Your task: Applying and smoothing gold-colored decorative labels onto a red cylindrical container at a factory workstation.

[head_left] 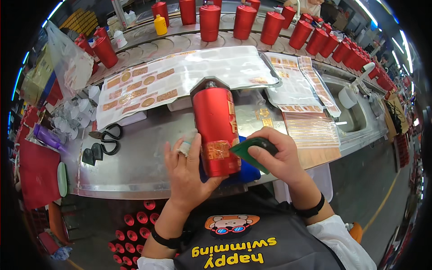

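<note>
The one camera sits on my head, looking steeply down and forward over my steel workbench, close above my forearms; its fisheye bends the far conveyor into an arc.

Place: a factory labelling station on a production line.
Line: a curved conveyor is seen from 10 to 2 o'clock, loaded with a row of identical red bottles.
Table: a steel table is laid with sheets of gold labels at 11 o'clock, and black scissors at 9 o'clock.
Stock: more red bottles are stored in a crate at 7 o'clock.
Floor: a bare concrete floor with a yellow line is seen at 4 o'clock.
</note>
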